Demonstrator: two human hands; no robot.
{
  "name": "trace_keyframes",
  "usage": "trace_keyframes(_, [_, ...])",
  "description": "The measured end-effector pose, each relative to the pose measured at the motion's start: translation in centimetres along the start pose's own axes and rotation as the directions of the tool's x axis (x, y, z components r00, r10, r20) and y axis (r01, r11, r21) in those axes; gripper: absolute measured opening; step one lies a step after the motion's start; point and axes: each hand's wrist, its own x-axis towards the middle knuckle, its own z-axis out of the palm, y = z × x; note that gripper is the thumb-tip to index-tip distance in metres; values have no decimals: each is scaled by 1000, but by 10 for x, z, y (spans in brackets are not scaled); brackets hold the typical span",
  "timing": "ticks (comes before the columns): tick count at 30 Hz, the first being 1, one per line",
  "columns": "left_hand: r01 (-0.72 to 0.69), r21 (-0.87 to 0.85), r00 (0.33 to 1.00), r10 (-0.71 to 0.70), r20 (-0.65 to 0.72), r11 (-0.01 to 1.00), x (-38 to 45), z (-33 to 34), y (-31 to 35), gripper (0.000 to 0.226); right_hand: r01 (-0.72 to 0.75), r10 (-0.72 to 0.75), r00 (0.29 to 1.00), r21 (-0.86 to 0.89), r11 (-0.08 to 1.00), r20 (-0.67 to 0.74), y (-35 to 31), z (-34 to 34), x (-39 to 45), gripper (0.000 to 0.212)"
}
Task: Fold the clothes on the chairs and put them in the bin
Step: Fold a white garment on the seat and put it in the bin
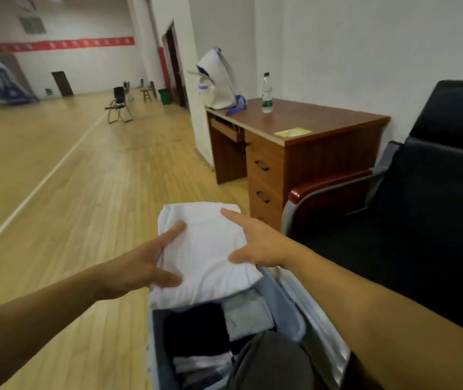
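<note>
A folded white garment (205, 249) hangs over the far end of the pale blue fabric bin (290, 308). My left hand (143, 267) grips its left edge, with the thumb and one finger on top and the other fingers hidden beneath. My right hand (255, 243) grips its right edge the same way. Inside the bin lie folded clothes: a black piece (191, 327), a light grey piece (245, 319) and a dark grey piece (267, 361). A black armchair (421, 235) with red-brown wooden arms stands right of the bin, and its seat is bare.
A wooden desk (323, 119) with drawers stands past the armchair against the white wall; it carries a white bag (219, 80) and a plastic bottle (266, 92). Wooden floor stretches to the left. A folding chair (119, 104), a stool and a green bin stand far off.
</note>
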Motion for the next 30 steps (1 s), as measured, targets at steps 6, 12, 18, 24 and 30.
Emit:
trace_keyframes(6, [205,-5,977,-205,60,979,50,-8,-115,121,-115,108,984,39,993,143,56,77,93,100])
trace_keyframes(12, [268,0,963,-268,33,963,130,8,-263,118,-273,264,932,3,962,248,178,165,179,100])
trace_keyframes(18, [346,-75,936,-338,104,935,213,65,-390,121,-452,430,841,-10,892,328,317,255,242,99])
trace_keyframes(24, [386,34,921,-387,36,922,249,106,-466,132,-511,495,790,-58,858,362,384,330,268,91])
trace_keyframes(30, [476,185,869,-492,52,860,252,119,-484,132,-471,482,771,-137,872,416,420,377,259,91])
